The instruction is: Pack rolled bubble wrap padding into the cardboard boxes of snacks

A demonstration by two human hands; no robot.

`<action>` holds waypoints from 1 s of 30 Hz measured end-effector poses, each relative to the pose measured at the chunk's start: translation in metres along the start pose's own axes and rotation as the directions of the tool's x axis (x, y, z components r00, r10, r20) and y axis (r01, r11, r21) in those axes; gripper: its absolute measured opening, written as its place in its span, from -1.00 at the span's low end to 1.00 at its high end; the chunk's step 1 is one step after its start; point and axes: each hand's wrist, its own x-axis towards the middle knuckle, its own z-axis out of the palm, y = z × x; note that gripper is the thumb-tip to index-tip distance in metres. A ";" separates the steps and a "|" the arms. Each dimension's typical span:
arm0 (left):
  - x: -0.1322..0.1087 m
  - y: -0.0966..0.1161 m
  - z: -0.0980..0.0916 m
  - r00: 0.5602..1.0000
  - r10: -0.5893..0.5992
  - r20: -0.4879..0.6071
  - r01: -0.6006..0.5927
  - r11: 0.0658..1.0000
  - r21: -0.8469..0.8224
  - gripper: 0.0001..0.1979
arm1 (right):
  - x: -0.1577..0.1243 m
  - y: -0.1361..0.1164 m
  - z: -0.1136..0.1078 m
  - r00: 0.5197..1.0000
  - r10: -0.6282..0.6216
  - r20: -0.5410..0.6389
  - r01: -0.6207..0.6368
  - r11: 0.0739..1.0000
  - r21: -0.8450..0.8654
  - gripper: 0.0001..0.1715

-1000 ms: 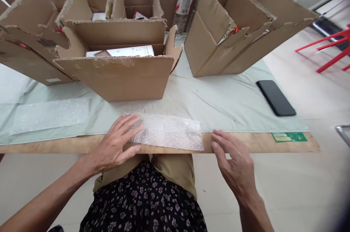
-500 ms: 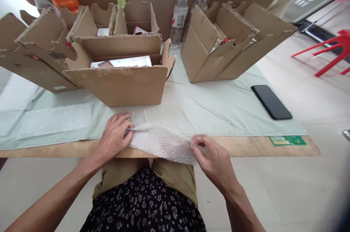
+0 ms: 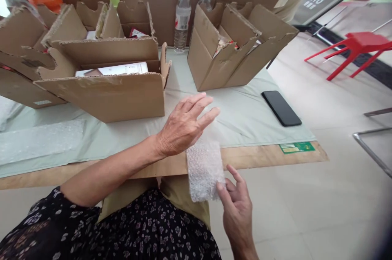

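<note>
Bubble wrap [image 3: 202, 170] turned, right hand [image 3: 237, 203] pinching it, left hand [image 3: 183, 125] spread

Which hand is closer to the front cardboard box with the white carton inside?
The left. The left hand is just off the lower right corner of the front cardboard box; the right hand is farther away, at the near end of the bubble wrap.

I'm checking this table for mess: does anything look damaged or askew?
Nothing looks spilled. The front cardboard box has a ragged top edge, as if roughly cut, and the bubble wrap at the right hand overhangs the table.
</note>
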 end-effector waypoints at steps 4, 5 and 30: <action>-0.035 0.020 0.006 0.990 0.029 0.141 0.021 0.940 -0.340 -0.74 | -0.015 0.012 0.013 1.000 -0.022 0.017 0.021 0.999 0.041 -0.20; -0.050 0.024 0.004 0.979 0.023 0.204 0.067 0.902 -0.426 -0.77 | -0.018 0.013 0.012 0.997 -0.058 0.043 0.057 0.998 0.017 -0.26; -0.084 0.042 0.022 0.937 -0.336 0.098 0.346 0.852 -0.392 -0.51 | 0.025 -0.030 0.012 0.858 -0.512 -0.047 0.486 0.837 -0.252 -0.58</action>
